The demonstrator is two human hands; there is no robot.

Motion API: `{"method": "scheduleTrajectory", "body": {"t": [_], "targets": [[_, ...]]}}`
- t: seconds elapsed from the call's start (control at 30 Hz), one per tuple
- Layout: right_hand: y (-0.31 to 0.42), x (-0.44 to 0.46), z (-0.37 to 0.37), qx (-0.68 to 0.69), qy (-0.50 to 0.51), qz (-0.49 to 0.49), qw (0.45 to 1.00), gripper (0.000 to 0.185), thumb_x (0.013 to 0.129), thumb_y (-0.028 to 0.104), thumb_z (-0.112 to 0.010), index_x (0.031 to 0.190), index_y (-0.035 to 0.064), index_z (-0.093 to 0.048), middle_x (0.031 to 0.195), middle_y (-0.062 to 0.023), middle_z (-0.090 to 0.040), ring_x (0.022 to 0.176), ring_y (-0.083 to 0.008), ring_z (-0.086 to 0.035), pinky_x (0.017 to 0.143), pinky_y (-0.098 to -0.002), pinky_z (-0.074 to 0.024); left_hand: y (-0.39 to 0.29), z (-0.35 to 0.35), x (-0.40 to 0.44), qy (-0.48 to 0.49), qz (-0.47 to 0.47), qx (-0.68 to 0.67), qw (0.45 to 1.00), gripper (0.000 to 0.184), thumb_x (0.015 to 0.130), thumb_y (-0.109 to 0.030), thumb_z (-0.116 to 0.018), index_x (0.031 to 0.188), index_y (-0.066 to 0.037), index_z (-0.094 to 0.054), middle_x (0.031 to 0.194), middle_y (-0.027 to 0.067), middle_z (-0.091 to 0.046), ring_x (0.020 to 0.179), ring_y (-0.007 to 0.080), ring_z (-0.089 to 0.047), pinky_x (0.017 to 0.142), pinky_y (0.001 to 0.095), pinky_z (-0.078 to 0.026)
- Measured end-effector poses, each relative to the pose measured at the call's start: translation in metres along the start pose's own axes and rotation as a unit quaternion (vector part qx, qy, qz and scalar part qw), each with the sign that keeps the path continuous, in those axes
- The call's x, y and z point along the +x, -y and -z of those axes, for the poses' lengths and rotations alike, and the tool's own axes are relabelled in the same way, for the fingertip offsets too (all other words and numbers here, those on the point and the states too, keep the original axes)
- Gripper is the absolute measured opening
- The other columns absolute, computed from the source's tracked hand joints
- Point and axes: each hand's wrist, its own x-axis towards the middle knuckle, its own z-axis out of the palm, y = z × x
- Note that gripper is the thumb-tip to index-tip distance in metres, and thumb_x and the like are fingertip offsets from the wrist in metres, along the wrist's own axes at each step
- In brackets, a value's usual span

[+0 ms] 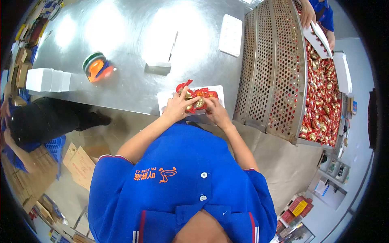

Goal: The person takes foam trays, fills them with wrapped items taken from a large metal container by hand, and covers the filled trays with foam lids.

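At the near edge of the metal table, a white tray [163, 98] holds several red and gold wrapped pieces [199, 103]. My left hand [176, 106] rests over the left part of the tray, its fingers spread across the wrapped pieces and touching them. From the right, my right hand [216, 111] reaches in with bent fingers against the pieces at that side. Its fingertips are partly hidden, so what they grip cannot be made out. A red wrapper end [184, 85] sticks up above my left hand.
A tape dispenser [95, 67], white boxes [48, 80], a white box [159, 56] and a white tray [230, 35] lie on the table [129, 91]. Right, a perforated metal bin [279, 69] holds wrapped pieces; a co-worker's hands [308, 16] hold a tray there. Another person stands left.
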Motion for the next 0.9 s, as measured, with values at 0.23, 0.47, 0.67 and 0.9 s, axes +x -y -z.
{"method": "scheduleTrajectory", "body": {"t": [0.23, 0.47, 0.67, 0.9], "targets": [[-0.026, 0.019, 0.034, 0.224, -0.193, -0.171, 0.940, 0.030, 0.079, 0.015, -0.061, 0.105, 0.0055, -0.049, 0.083, -0.0152, -0.059, 0.077, -0.0332, -0.059, 0.068, -0.0394, -0.0483, -0.004, -0.002, 0.009, 0.005, 0.015, 0.029, 0.999, 0.071, 0.056, -0.018, -0.073, 0.118, -0.042, -0.047, 0.131, 0.0117, -0.029, 0.093, 0.0319, -0.051, 0.062, 0.0400, -0.051], [-0.051, 0.038, 0.006, 0.041, -0.020, -0.109, 0.993, 0.033, 0.075, 0.022, -0.062, 0.100, 0.0028, -0.053, 0.090, -0.0191, -0.056, 0.085, -0.0329, -0.056, 0.074, -0.0415, -0.0459, -0.007, -0.003, 0.015, 0.031, 0.020, 0.047, 0.998, 0.074, 0.052, -0.014, -0.074, 0.117, -0.040, -0.049, 0.132, 0.0119, -0.030, 0.096, 0.0317, -0.052, 0.065, 0.0407, -0.052], [-0.055, 0.031, -0.006, -0.036, -0.062, -0.132, 0.989, 0.030, 0.070, 0.013, -0.064, 0.097, 0.0025, -0.056, 0.088, -0.0147, -0.055, 0.089, -0.0296, -0.052, 0.077, -0.0388, -0.0437, -0.011, 0.000, 0.013, 0.025, 0.030, 0.024, 0.999, 0.070, 0.053, -0.013, -0.073, 0.115, -0.037, -0.052, 0.133, 0.0123, -0.031, 0.096, 0.0330, -0.051, 0.065, 0.0403, -0.052], [-0.058, 0.022, -0.007, -0.065, -0.091, -0.079, 0.991, 0.019, 0.072, 0.013, -0.060, 0.088, 0.0027, -0.058, 0.081, -0.0133, -0.059, 0.079, -0.0299, -0.055, 0.070, -0.0385, -0.0446, -0.012, -0.003, 0.012, 0.003, 0.007, 0.061, 0.998, 0.063, 0.054, -0.013, -0.072, 0.112, -0.034, -0.055, 0.130, 0.0074, -0.031, 0.091, 0.0299, -0.051, 0.059, 0.0384, -0.051]]}}
